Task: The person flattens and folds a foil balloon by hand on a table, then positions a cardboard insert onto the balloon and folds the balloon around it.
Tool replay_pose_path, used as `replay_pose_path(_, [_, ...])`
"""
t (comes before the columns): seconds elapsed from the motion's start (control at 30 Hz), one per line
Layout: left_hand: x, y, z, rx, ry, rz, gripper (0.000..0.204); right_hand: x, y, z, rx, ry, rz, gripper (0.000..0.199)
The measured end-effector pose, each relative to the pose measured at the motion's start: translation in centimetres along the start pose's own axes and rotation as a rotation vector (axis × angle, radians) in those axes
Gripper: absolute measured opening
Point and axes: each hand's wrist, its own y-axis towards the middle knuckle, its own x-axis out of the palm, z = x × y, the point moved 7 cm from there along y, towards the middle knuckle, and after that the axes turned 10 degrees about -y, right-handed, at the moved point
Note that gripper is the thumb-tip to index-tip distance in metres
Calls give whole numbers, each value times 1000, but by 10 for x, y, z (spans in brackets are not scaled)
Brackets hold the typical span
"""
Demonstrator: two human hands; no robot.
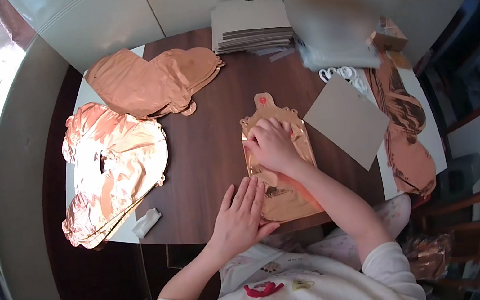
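A folded rose-gold foil balloon [289, 205] lies lengthwise near the table's front edge, its narrow tab with a red mark pointing away from me. Across its upper half rests my right hand [272, 146], palm down and fingers a little bent and apart, pressing on the foil. My left hand [240, 212] is spread flat with its fingertips along the balloon's left edge, thumb toward the table edge. Neither hand grips anything that I can see. What lies under the right palm is hidden.
Foil balloon stacks lie at left [119, 163] and back left [147, 80]; more foil [405, 142] hangs over the right edge. A grey card [348, 120] sits beside my work, a card stack [251, 22] behind. White ribbon [341, 74] and a crumpled white piece [147, 223] also lie there.
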Motion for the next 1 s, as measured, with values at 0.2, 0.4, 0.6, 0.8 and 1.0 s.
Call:
replay_pose_path(0.2, [-8,1,-10,12,-8,18,79,-1,-3,-3,-53,-51,22,14])
replay_pose_path(0.4, [-13,3,-13,26,12,-5,75,0,-3,-3,-65,-60,42,13])
replay_pose_path(0.6, [-12,8,-19,58,26,-31,73,2,-3,-3,-61,-89,41,14])
replay_pose_path(0.8, [-14,23,-35,64,15,-51,77,0,-3,-4,-62,-89,47,14])
replay_pose_path(1.0, [-23,53,-65,-18,-165,-68,84,0,-2,-2,-55,-63,61,11])
